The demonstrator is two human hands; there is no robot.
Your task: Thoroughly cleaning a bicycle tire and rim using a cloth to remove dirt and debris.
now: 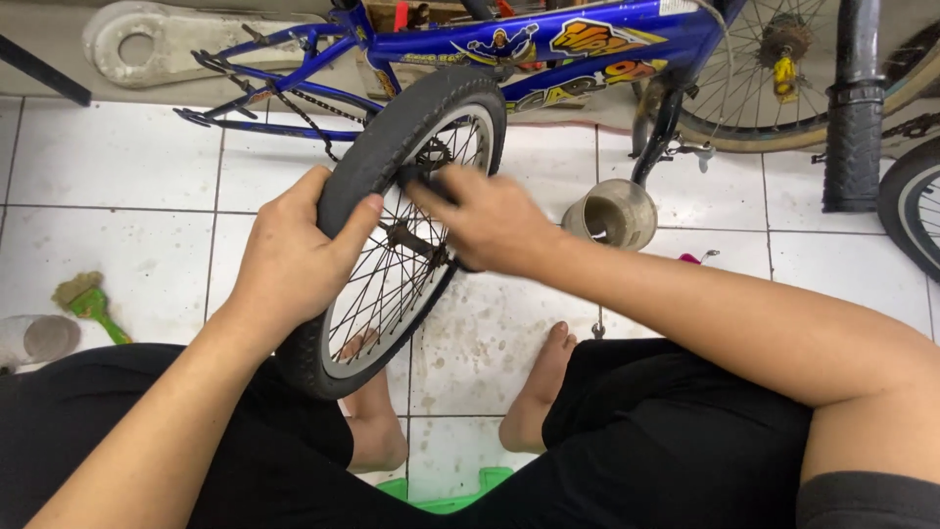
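A small bicycle wheel with a black tyre, white rim and thin spokes stands tilted between my knees. My left hand grips the tyre on its left side, thumb across the tread. My right hand reaches over the wheel from the right, fingers pinching a dark piece at the inner edge of the rim. The hub shows between the two hands.
A blue bicycle frame lies on the white tiled floor behind the wheel. A dirty round cup stands to the right, a green brush to the left. More wheels and a black tyre stand at the right. My bare feet rest below.
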